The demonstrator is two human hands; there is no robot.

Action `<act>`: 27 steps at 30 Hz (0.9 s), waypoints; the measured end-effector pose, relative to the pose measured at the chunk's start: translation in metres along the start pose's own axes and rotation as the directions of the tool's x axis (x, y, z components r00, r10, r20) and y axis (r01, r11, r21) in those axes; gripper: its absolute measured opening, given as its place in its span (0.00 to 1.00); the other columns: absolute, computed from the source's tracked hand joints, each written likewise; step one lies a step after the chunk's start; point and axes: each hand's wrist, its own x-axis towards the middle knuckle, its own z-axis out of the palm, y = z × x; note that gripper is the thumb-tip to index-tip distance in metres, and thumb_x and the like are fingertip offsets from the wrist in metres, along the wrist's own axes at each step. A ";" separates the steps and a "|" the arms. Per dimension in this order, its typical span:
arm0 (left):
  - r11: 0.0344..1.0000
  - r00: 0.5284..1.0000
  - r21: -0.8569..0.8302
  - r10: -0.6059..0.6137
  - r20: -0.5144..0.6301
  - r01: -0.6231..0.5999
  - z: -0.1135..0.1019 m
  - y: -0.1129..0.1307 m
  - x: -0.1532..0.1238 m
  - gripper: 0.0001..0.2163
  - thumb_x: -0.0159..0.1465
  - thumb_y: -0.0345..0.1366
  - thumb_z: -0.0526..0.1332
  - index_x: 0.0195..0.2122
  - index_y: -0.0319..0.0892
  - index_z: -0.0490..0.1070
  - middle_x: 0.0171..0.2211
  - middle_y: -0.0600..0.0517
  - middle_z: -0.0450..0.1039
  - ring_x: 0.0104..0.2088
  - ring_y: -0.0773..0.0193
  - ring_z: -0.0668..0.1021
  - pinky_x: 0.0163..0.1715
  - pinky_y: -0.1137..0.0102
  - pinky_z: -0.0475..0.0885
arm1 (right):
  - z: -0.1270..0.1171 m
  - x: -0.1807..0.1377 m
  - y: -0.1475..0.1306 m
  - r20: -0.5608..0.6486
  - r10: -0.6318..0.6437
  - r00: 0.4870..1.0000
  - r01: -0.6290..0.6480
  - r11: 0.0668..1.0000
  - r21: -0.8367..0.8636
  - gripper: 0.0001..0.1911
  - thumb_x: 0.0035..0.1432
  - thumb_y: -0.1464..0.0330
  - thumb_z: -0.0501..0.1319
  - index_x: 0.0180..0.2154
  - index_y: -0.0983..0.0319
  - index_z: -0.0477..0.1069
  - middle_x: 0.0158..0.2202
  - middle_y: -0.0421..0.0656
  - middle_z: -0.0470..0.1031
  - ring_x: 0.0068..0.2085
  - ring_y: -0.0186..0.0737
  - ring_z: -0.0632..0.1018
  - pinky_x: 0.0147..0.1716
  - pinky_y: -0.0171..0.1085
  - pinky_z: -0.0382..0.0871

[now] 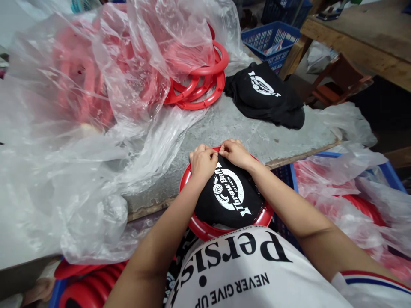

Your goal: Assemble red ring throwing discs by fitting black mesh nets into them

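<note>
A red plastic ring [205, 233] rests between my body and the table edge, its far side over the tabletop. Inside it lies black fabric [205, 203] with a white "Throw Ball" print. My left hand [204, 160] is closed at the far rim, thumb and fingers pinching the fabric's edge. Just to its right, my right hand [234, 152] pinches the same edge against the ring. The fingertips of both hands nearly meet. A pile of black printed fabric pieces [266, 96] sits farther back on the table.
Red rings [202, 96] spill from a large clear plastic bag [135, 38] on the grey table [218, 128]. Blue crates stand behind [272, 40] and at right [292, 175], the right one holding plastic-wrapped red parts. Finished-looking red discs [93, 286] fill a crate at lower left.
</note>
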 end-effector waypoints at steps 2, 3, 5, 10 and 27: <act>0.999 1.000 -0.029 -0.029 -0.009 0.029 0.000 0.000 0.002 0.10 0.69 0.35 0.59 0.38 0.47 0.82 0.47 0.47 0.76 0.53 0.52 0.75 0.55 0.57 0.65 | -0.001 -0.001 -0.001 0.011 0.007 1.000 -0.007 1.000 -0.019 0.05 0.65 0.68 0.60 0.36 0.59 0.74 0.48 0.46 0.77 0.52 0.48 0.72 0.57 0.46 0.62; 0.999 0.999 -0.040 -0.037 -0.011 0.037 0.000 0.000 0.002 0.09 0.68 0.35 0.59 0.37 0.46 0.81 0.47 0.47 0.76 0.53 0.52 0.76 0.56 0.57 0.65 | -0.001 -0.001 -0.001 0.016 0.007 1.000 -0.007 1.000 -0.026 0.05 0.65 0.68 0.60 0.36 0.59 0.74 0.48 0.47 0.77 0.52 0.48 0.72 0.57 0.46 0.62; 0.997 0.999 -0.056 -0.044 -0.012 0.044 0.000 -0.001 0.003 0.09 0.68 0.34 0.60 0.37 0.46 0.81 0.47 0.46 0.76 0.53 0.52 0.76 0.56 0.57 0.66 | -0.001 -0.001 -0.001 0.021 -0.005 1.000 0.005 0.999 -0.035 0.05 0.65 0.68 0.60 0.36 0.60 0.74 0.49 0.47 0.77 0.53 0.49 0.72 0.57 0.46 0.61; 0.996 0.999 -0.075 -0.045 -0.007 0.044 0.000 -0.001 0.003 0.08 0.69 0.34 0.59 0.37 0.45 0.79 0.48 0.47 0.77 0.53 0.53 0.76 0.57 0.56 0.65 | -0.002 -0.002 -0.001 0.024 -0.029 0.999 0.030 0.999 -0.042 0.06 0.65 0.69 0.59 0.34 0.60 0.73 0.49 0.48 0.76 0.54 0.49 0.71 0.58 0.46 0.61; 0.996 0.997 -0.065 -0.059 -0.045 0.056 0.004 -0.001 0.003 0.06 0.69 0.34 0.59 0.38 0.45 0.76 0.47 0.48 0.76 0.52 0.54 0.77 0.57 0.57 0.65 | -0.003 -0.004 -0.008 0.008 0.057 0.998 -0.056 0.998 -0.020 0.04 0.65 0.70 0.59 0.36 0.60 0.72 0.50 0.47 0.76 0.54 0.49 0.71 0.57 0.47 0.63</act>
